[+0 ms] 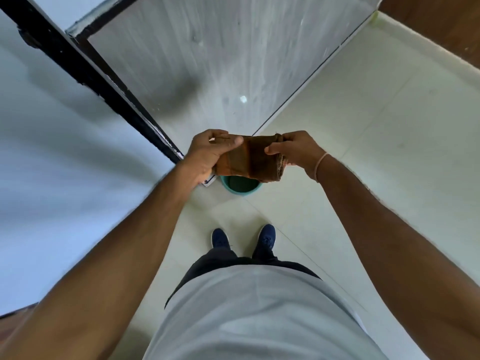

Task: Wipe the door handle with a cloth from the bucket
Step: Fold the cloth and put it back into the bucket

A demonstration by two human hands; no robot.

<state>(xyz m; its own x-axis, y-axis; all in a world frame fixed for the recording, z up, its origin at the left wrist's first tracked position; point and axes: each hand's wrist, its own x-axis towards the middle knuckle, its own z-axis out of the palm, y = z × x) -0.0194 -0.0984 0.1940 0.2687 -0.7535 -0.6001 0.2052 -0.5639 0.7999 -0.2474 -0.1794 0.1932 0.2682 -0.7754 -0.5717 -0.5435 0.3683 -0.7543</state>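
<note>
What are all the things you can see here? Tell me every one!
cloth: one, brown-orange, folded, held up between both hands above the bucket
bucket: one, teal, on the floor in front of the feet, partly hidden by the cloth
door: one, pale grey with a streaky surface, straight ahead
frame bar: one, black, running slantwise on the left
floor: pale cream tiles, under and to the right of the person
shoes: two, dark blue, on the floor below the bucket
shirt: one, light grey, at the bottom middle
wrist band: one, pinkish, on the right wrist
left hand: grips the cloth's left end
right hand: pinches the cloth's right end
</note>
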